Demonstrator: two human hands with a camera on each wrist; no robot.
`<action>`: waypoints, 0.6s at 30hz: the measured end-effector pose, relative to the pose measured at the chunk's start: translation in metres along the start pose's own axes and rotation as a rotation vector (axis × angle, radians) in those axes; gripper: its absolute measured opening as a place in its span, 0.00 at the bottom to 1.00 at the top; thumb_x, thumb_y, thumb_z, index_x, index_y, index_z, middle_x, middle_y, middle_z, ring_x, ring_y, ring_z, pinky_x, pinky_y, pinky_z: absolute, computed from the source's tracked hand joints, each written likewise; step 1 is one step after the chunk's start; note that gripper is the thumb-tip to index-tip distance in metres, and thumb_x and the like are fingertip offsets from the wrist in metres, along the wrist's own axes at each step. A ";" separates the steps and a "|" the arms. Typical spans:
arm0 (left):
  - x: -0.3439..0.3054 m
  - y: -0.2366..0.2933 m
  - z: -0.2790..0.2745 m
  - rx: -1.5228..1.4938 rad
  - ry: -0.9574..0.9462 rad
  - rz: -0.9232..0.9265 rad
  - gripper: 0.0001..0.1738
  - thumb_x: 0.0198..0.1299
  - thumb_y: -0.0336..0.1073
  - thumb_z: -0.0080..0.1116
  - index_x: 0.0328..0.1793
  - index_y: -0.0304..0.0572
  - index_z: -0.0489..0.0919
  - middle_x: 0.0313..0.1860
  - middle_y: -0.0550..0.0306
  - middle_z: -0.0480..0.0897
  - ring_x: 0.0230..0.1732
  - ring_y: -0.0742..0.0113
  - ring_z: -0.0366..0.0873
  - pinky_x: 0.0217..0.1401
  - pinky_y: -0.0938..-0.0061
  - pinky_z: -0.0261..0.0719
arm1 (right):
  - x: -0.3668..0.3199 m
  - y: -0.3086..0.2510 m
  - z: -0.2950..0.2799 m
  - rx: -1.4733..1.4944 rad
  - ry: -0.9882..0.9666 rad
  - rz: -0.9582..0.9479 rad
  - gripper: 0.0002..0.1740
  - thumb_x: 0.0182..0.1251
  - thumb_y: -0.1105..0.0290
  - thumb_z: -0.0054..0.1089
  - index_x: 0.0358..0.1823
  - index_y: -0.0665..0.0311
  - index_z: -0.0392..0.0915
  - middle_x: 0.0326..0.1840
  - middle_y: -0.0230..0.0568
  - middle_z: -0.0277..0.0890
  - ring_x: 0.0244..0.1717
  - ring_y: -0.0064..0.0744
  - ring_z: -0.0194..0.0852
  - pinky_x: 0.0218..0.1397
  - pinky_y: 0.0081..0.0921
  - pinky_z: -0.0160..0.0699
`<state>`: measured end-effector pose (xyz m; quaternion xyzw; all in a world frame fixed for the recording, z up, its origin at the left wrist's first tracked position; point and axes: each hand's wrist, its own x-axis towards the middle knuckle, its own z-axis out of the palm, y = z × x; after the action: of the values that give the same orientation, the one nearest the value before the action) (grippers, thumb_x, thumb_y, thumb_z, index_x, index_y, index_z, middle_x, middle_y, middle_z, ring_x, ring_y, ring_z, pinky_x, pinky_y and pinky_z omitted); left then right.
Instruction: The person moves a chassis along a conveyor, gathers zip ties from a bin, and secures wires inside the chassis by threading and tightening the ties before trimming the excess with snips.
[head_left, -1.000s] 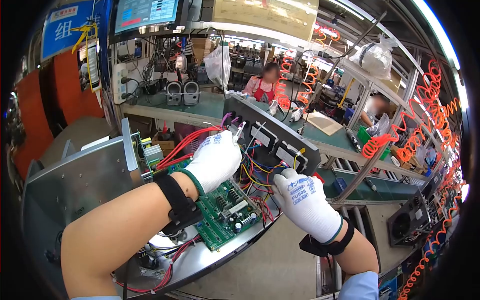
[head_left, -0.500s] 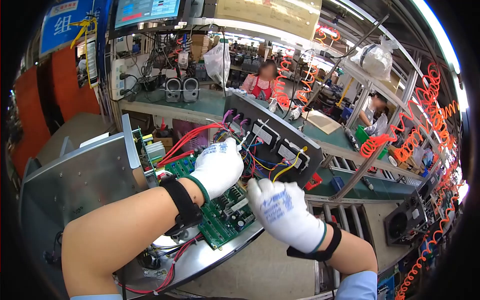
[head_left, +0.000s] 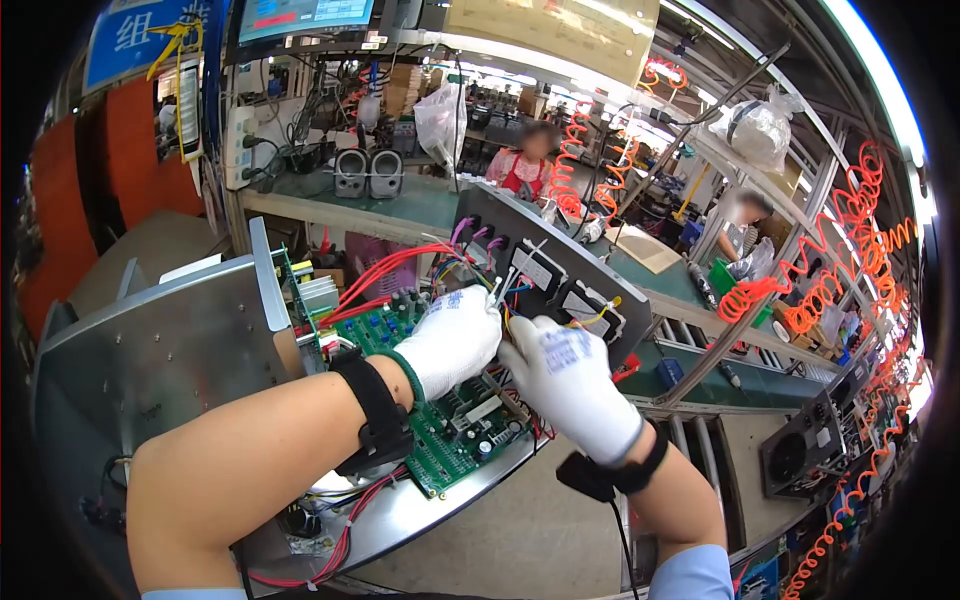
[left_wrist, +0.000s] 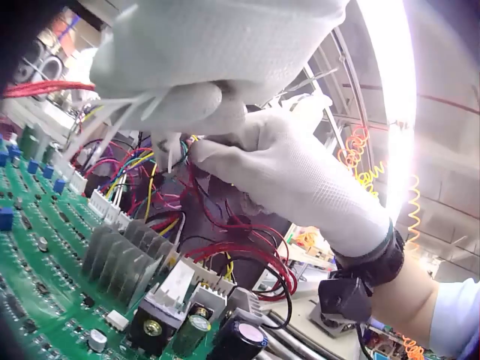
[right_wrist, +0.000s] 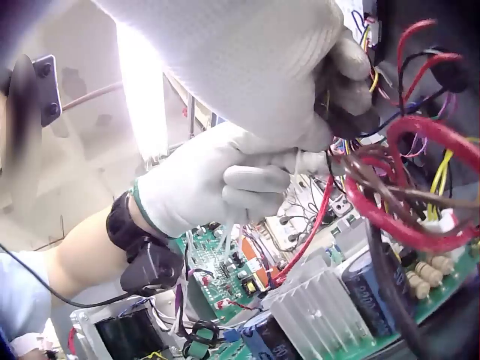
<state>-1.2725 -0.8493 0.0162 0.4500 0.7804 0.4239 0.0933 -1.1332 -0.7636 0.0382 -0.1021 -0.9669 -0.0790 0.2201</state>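
Both hands wear white gloves and meet over the wiring of an electrical chassis. My left hand (head_left: 455, 340) grips several thin white cable ties (right_wrist: 231, 229); their tails hang from its curled fingers. Close against its fingertips, my right hand (head_left: 565, 375) pinches a bundle of coloured wires (left_wrist: 152, 184). A white strip shows between the two hands in the right wrist view, and the fingers hide much of the bundle. Below lies a green circuit board (head_left: 430, 465) with heat sinks (left_wrist: 124, 259) and capacitors. Behind the hands stands a dark panel (head_left: 628, 290) with wired parts.
The grey metal housing (head_left: 170, 370) stands at the left. Thick red wires (head_left: 385, 270) run from the board toward the panel. A roller conveyor (head_left: 705, 450) lies to the right, below a green bench (head_left: 430, 200). Coiled orange hoses (head_left: 745, 300) hang at right; two people sit beyond.
My right hand has moved left from the panel's lower edge to meet my left hand at the wires. My left hand has stayed nearly in place, holding the cable ties.
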 end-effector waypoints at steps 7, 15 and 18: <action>-0.004 0.009 0.001 -0.019 0.017 -0.057 0.11 0.67 0.38 0.47 0.39 0.38 0.76 0.22 0.50 0.78 0.21 0.61 0.77 0.26 0.64 0.74 | -0.003 0.008 -0.070 -0.131 0.333 -0.312 0.18 0.54 0.63 0.66 0.46 0.60 0.79 0.54 0.41 0.76 0.60 0.44 0.70 0.68 0.49 0.61; 0.000 0.001 0.000 0.010 0.026 0.008 0.11 0.68 0.38 0.48 0.38 0.38 0.75 0.22 0.55 0.76 0.20 0.64 0.74 0.24 0.67 0.73 | -0.015 0.014 -0.023 -0.147 0.114 -0.341 0.16 0.55 0.64 0.66 0.45 0.58 0.78 0.27 0.35 0.77 0.31 0.38 0.79 0.49 0.42 0.75; 0.001 -0.001 0.001 -0.014 0.044 -0.011 0.11 0.68 0.37 0.47 0.38 0.38 0.74 0.21 0.58 0.75 0.19 0.68 0.72 0.23 0.69 0.71 | -0.008 0.017 -0.017 -0.266 0.048 -0.243 0.11 0.58 0.63 0.62 0.39 0.58 0.75 0.24 0.36 0.74 0.28 0.39 0.78 0.38 0.40 0.73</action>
<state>-1.2735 -0.8481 0.0147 0.4357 0.7818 0.4385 0.0814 -1.1150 -0.7516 0.0514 -0.0107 -0.9476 -0.2345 0.2167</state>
